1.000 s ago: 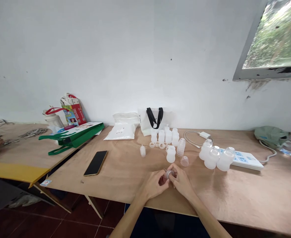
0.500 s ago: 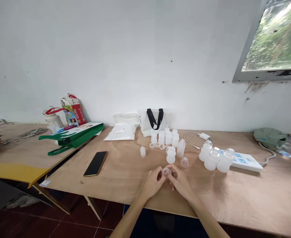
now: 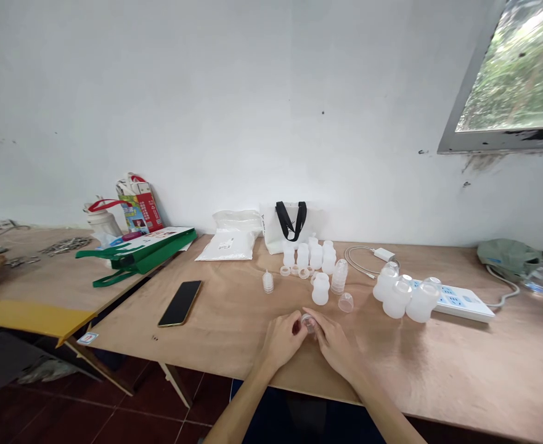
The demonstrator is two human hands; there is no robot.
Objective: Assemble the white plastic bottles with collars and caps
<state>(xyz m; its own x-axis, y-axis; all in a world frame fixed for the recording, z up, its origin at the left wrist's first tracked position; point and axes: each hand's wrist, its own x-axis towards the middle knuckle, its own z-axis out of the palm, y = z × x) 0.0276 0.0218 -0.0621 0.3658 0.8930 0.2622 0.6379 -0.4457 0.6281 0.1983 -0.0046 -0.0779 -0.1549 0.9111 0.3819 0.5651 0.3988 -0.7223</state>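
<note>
Plastic cap, small and clear, sits pinched between your left hand and right hand, both closed around it over the plywood table. Its body is short and round and mostly hidden by your fingers, so you cannot tell which way its axis points. Just ahead stand a frosted plastic bottle and, slightly right of it, an upturned clear cup, neither touching your hands.
</note>
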